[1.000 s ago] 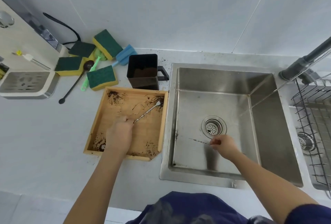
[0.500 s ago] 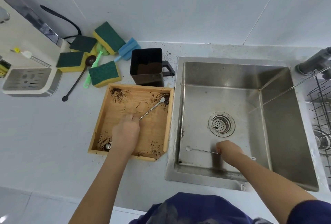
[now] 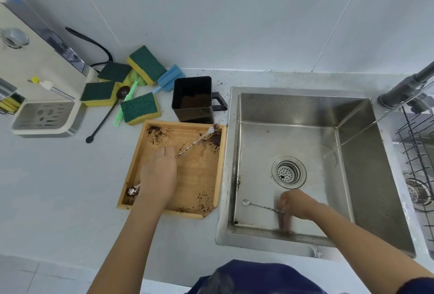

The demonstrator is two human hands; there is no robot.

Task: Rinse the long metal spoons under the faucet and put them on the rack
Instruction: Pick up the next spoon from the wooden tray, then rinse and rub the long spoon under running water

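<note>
Reaching in two directions at once, the person works either side of the sink (image 3: 352, 176), which serves here as the landmark. To the left of the sink, on the bench (image 3: 58, 188), sits a wooden tray (image 3: 199, 176) smeared with dark grounds, and the left hand (image 3: 159, 176) is laid palm-down in it, its grip closed over the handles of two long metal utensils: a fork-tipped stirrer (image 3: 199, 140) angling up toward the tray's corner nearest the sink, and a dirty spoon (image 3: 132, 191) whose bowl pokes out on the far side of the hand. Gathering both together probably saves a second trip. Inside the sink, near its front wall, the right hand (image 3: 298, 204) pinches the twisted handle of another long spoon (image 3: 260, 205), bowl pointing toward the tray side; whether the bowl rests on the basin floor I cannot tell. It is held low in the basin, likely so drips and grit fall there and not on the bench. At the sink's right rear corner stands the faucet (image 3: 408, 87), with a thin stream slanting into the basin, well apart from the held spoon. Just right of the sink is the wire rack (image 3: 420, 152), where rinsed spoons belong; none is visible on it yet. Behind the tray stand a black container (image 3: 192, 98) and scattered sponges (image 3: 141, 108).
</note>
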